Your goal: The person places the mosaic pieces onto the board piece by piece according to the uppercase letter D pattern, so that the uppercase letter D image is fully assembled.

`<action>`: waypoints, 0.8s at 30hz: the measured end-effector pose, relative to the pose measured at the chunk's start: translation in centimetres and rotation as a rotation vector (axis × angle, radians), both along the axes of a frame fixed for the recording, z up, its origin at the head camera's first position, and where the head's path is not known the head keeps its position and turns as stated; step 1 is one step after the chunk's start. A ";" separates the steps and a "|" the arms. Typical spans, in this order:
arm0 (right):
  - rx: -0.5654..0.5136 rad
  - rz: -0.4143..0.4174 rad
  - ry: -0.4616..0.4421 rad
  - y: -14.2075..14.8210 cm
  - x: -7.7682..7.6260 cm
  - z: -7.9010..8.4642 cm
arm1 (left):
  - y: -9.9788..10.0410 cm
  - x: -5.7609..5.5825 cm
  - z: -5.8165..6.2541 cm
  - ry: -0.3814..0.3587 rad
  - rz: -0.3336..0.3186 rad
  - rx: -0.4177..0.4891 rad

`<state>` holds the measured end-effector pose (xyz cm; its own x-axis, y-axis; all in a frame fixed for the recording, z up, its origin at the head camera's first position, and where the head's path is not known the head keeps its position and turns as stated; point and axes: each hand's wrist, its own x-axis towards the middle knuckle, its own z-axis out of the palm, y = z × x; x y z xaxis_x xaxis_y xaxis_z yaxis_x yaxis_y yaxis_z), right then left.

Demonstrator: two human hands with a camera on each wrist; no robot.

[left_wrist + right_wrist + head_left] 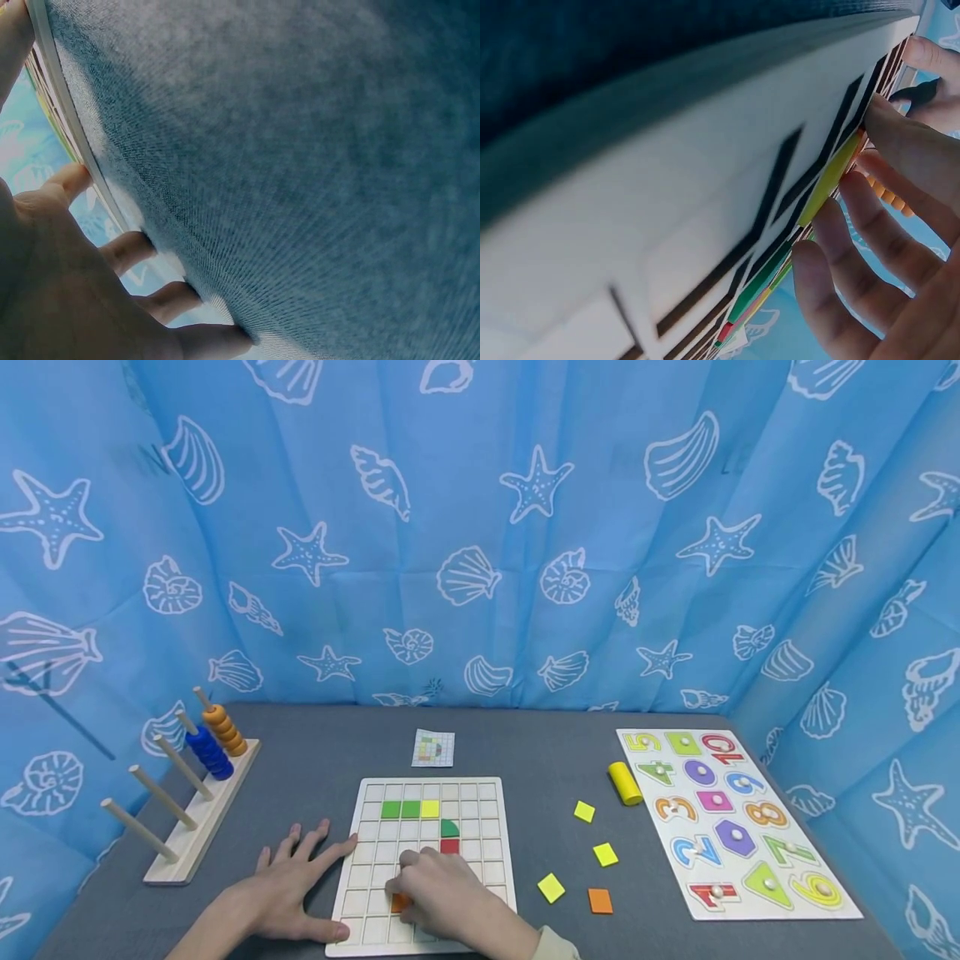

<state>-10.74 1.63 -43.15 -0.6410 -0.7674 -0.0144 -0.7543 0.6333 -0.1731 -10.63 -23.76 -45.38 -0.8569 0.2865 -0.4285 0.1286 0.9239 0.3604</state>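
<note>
A white square grid board (508, 860) lies on the grey table. My right hand (446, 893) is over its lower middle, with thumb and forefinger at an orange square tile (400, 902) that the hand partly covers. In the right wrist view a yellow tile (829, 180) lies in the board beneath the other fingers. Beyond the hand sit green square tiles (401, 809), a yellow square (430, 809), a green quarter-circle tile (449, 828) and a red tile (449, 846). My left hand (288, 889), fingers spread, touches the board's left edge with thumb and forefinger.
Right of the board lie loose yellow tiles (551, 887) and an orange tile (600, 901). A yellow cylinder (625, 783) and a number puzzle board (738, 827) are farther right. A pattern card (433, 749) lies behind. At left stands a peg stacker (202, 827) with blue and orange beads.
</note>
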 end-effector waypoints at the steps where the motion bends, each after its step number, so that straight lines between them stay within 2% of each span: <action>1: -0.003 -0.001 -0.005 0.0 0.0 0.0 | 0.0 0.0 0.0 0.000 0.000 0.000; 7: -0.036 -0.006 -0.007 0.4 0.1 0.3 | 0.0 0.0 0.0 -0.001 -0.003 0.005; 13: -0.059 -0.056 -0.008 1.9 0.0 0.8 | 0.0 0.0 -0.1 -0.001 0.001 -0.007; 24: -0.136 -0.167 -0.154 7.4 -0.4 1.8 | 0.0 -0.1 -0.2 -0.009 0.002 -0.006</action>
<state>-11.13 8.99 -41.36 -0.7573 -0.6526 -0.0255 -0.5992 0.7098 -0.3703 -10.77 -23.79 -45.55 -0.8534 0.2825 -0.4381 0.1236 0.9261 0.3565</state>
